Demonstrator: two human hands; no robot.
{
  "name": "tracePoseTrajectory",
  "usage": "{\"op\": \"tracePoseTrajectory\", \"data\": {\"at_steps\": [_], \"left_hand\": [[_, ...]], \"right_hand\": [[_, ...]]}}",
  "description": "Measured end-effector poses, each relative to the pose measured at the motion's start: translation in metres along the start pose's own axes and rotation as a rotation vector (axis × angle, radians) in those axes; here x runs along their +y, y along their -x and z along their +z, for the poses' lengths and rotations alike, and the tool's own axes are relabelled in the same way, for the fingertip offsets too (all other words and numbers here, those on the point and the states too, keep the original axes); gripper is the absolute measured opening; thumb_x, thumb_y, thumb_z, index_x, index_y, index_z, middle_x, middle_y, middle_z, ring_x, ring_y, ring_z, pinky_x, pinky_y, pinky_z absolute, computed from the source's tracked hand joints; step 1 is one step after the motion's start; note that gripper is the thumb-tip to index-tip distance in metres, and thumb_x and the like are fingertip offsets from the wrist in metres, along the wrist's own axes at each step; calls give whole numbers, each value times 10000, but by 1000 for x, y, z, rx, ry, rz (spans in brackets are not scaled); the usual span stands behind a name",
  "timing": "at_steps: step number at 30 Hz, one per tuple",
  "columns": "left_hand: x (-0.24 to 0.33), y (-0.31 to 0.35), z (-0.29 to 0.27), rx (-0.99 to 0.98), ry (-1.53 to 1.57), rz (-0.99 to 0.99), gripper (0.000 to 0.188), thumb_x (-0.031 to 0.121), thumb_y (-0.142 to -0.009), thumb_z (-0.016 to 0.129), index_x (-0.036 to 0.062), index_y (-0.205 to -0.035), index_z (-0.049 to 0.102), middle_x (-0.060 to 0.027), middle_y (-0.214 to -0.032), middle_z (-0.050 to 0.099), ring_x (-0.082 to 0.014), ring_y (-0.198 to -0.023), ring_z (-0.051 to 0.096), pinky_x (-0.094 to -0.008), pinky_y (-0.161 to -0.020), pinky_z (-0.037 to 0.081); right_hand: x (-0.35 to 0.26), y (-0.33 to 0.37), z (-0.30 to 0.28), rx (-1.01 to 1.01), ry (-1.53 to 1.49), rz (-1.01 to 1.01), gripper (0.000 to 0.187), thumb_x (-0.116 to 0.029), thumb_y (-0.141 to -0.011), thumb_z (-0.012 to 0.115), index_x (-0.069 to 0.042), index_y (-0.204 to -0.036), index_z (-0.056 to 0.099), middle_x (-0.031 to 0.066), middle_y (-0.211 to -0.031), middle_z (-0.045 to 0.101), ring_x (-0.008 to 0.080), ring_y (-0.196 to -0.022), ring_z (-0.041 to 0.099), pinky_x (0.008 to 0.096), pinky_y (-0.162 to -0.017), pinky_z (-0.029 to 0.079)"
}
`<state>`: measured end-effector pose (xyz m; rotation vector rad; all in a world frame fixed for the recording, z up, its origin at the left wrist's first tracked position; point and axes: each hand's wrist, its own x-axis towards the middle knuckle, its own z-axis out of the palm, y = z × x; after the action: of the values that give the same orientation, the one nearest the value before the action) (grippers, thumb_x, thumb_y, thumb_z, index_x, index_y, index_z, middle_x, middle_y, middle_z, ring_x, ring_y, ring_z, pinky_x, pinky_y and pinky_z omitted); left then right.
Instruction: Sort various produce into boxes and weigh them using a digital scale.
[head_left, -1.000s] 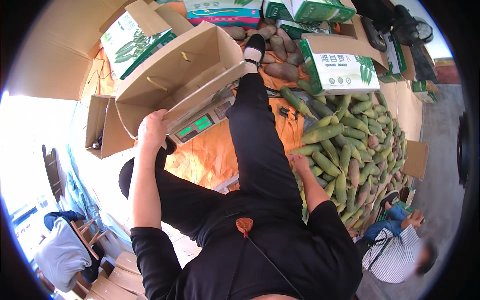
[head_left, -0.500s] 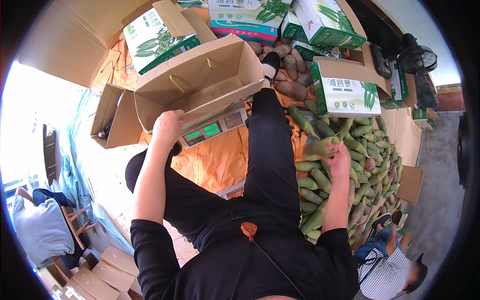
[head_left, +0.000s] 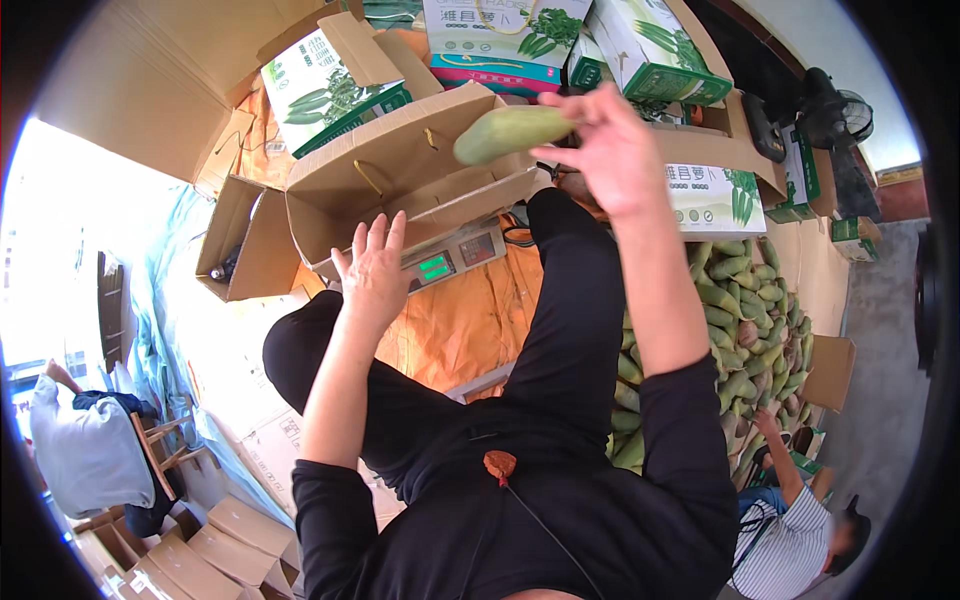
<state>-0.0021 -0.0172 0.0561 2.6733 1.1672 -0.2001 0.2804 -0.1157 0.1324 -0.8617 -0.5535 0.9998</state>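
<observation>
A pale green radish [head_left: 505, 134] hangs over the right part of the open cardboard box [head_left: 325, 190], its thin end between the fingers of my right hand [head_left: 618, 150]. Beside the box's near edge, my left hand [head_left: 374, 268] is open with fingers spread, holding nothing. That box has yellow rope handles and rests on a digital scale [head_left: 470, 250] with a lit green display. To the right of my leg lies a large heap of green radishes [head_left: 735, 320], partly hidden by my right forearm.
Printed white-and-green cartons [head_left: 340, 90] stand beyond the box, with more at the right [head_left: 715, 195]. A smaller open carton [head_left: 245, 240] is at its left. A black fan [head_left: 835, 115] stands far right. Another person [head_left: 785, 535] reaches toward the heap. Orange sheeting [head_left: 450, 345] covers the floor.
My right hand has carried a radish from the heap up and over the box. My left hand has moved slightly right and its fingers have spread. The other person's arm now extends toward the heap.
</observation>
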Motion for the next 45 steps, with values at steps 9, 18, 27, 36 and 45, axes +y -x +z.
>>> {"op": "tracePoseTrajectory", "data": {"at_steps": [9, 18, 27, 36, 45], "left_hand": [[27, -4, 24, 128, -54, -58, 954, 181, -716, 778, 227, -1488, 218, -74, -1504, 262, -331, -1398, 218, -662, -1082, 152], [18, -1, 30, 124, -158, -133, 984, 219, -705, 795, 267, -1493, 206, -58, -1507, 261, -323, -1397, 227, -676, -1065, 171], [17, -1, 37, 189, -187, -107, 989, 214, -707, 797, 238, -1495, 200, -77, -1496, 264, -346, -1387, 228, -698, -1045, 177], [20, -4, 47, 227, -204, -111, 990, 195, -729, 785, 243, -1505, 172, -74, -1517, 234, -343, -1400, 208, -697, -1049, 167], [21, -1, 41, 183, -258, -161, 987, 212, -716, 786, 224, -1500, 187, -84, -1501, 249, -344, -1399, 204, -672, -1066, 176]], "right_hand": [[147, -71, 8, -93, 1610, 160, 329, -360, -867, 541, -85, -925, 710, 149, -1013, 669, 339, -910, 642, 478, -797, 497], [118, -42, 10, -259, 982, -32, 271, -272, -864, 636, -49, -1008, 691, 119, -933, 699, 220, -868, 657, 338, -791, 503], [25, 64, -157, 367, 1082, 159, 218, -191, -908, 571, -15, -1013, 646, 27, -912, 666, 109, -819, 598, 257, -729, 468], [160, 241, -274, 442, 1735, 928, 300, -85, -818, 624, -76, -1118, 607, 136, -1015, 659, 295, -986, 619, 394, -805, 489], [164, 242, -280, 33, 2324, 706, 365, -130, -892, 502, -150, -1256, 528, 62, -1383, 449, 257, -1338, 342, 607, -1020, 300]]}}
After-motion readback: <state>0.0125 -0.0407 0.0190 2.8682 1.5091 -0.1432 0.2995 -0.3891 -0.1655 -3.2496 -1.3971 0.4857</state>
